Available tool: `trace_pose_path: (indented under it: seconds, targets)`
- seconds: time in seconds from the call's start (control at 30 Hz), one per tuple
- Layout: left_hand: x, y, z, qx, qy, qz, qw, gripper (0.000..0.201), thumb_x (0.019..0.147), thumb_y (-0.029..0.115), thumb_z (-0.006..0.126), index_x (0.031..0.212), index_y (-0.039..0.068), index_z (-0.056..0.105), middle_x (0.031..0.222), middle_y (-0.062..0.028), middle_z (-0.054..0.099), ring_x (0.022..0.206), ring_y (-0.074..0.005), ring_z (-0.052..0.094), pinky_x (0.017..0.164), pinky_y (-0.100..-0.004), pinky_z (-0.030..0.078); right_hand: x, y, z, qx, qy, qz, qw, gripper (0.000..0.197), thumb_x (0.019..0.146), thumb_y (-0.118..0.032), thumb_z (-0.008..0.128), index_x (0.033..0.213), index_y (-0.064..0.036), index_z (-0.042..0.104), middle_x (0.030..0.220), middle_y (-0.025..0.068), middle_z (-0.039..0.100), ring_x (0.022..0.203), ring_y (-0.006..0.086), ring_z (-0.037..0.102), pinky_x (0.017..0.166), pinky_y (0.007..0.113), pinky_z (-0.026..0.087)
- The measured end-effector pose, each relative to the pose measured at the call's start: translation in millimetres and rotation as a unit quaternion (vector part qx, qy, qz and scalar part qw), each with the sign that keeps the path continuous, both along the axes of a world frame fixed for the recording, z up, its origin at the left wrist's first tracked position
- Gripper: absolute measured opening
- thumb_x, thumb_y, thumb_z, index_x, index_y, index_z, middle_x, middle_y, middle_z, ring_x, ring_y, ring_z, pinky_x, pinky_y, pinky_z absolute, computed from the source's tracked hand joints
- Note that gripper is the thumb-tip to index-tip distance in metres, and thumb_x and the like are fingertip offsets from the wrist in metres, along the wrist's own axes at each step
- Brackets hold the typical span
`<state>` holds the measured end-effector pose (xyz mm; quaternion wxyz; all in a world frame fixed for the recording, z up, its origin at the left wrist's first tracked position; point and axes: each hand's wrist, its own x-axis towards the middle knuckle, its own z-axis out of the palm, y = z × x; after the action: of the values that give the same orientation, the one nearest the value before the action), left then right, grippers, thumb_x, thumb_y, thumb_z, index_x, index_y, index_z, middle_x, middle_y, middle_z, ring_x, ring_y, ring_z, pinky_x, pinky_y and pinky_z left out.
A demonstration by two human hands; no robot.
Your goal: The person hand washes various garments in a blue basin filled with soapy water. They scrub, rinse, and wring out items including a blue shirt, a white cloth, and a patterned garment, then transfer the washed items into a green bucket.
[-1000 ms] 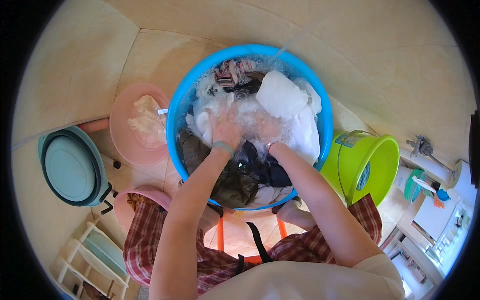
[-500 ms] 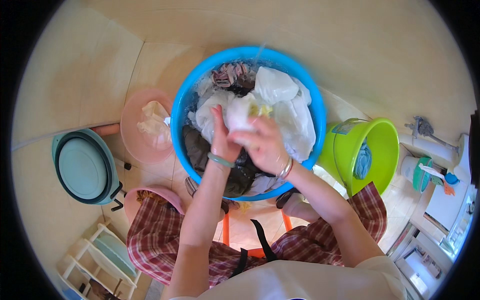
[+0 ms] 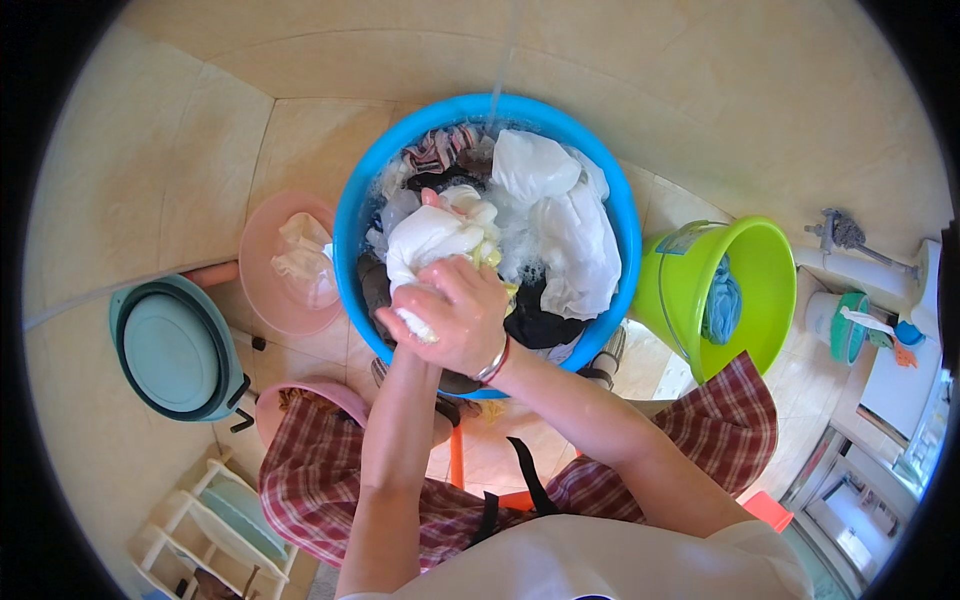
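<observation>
- White cloth (image 3: 432, 238): a wet, bunched-up garment, wrung into a thick twisted lump with a pale yellow patch on its near side; it is lifted above the blue basin (image 3: 352, 215), over the basin's left half, its lower end gripped and hidden inside the right hand (image 3: 455, 318)
- Blue basin: a round, bright blue plastic tub standing on the tiled floor, filled with soapy water and foam and crowded with soaking laundry; another white piece lies in the basin's right half, dark garments lie along its near side, and a striped piece sits at its far rim
</observation>
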<state>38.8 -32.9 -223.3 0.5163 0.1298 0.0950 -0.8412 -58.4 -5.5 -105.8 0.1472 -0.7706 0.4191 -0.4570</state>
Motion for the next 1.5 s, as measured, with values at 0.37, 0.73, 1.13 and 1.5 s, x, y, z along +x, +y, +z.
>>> trace_pose_path:
  seconds: [0.37, 0.73, 1.13, 1.5]
  targets:
    - [-51.1, 10.4, 15.2, 0.194, -0.492, 0.125, 0.839, 0.042, 0.095, 0.033, 0.05, 0.121, 0.0, 0.055, 0.117, -0.0097, 0.059, 0.111, -0.0205, 0.055, 0.093, -0.0349, 0.043, -67.5, -62.6, -141.5, 0.233, 0.009, -0.127, 0.964, 0.013, 0.083, -0.02, 0.061, 0.081, -0.007, 0.06, 0.078, 0.0181, 0.062, 0.068, 0.0379, 0.06, 0.058, 0.044, 0.048]
    - [-29.6, 16.8, -72.5, 0.087, -0.53, 0.001, 0.843, 0.055, 0.097, 0.037, 0.051, 0.142, 0.009, 0.039, 0.144, -0.0074, 0.041, 0.13, -0.0165, 0.037, 0.108, -0.0299, 0.027, -73.1, -55.4, -177.0, 0.297, 0.422, -0.014, 0.856, 0.03, 0.083, -0.023, 0.062, 0.111, -0.0127, 0.057, 0.108, 0.0146, 0.059, 0.091, 0.0344, 0.061, 0.079, 0.044, 0.049]
    - [-22.8, -14.1, 23.0, 0.084, -0.084, -0.074, 0.99, 0.05, 0.094, 0.049, 0.049, 0.123, 0.01, 0.055, 0.105, -0.0105, 0.065, 0.089, -0.0198, 0.064, 0.075, -0.0348, 0.053, -48.6, -6.8, -39.5, 0.075, 0.164, 0.168, 0.969, 0.01, 0.074, -0.02, 0.064, 0.084, -0.0202, 0.064, 0.089, -0.0029, 0.056, 0.079, 0.0187, 0.052, 0.068, 0.033, 0.045]
    - [-18.2, -18.2, 35.1, 0.252, 0.039, -0.04, 0.966, 0.031, 0.089, 0.045, 0.061, 0.099, 0.016, 0.063, 0.078, -0.0011, 0.061, 0.066, -0.0135, 0.054, 0.06, -0.0307, 0.047, -13.8, -7.6, 4.6, 0.023, 0.07, 0.071, 0.995, 0.025, 0.062, -0.026, 0.078, 0.08, -0.0168, 0.063, 0.076, -0.0018, 0.05, 0.068, 0.0163, 0.054, 0.051, 0.029, 0.044]
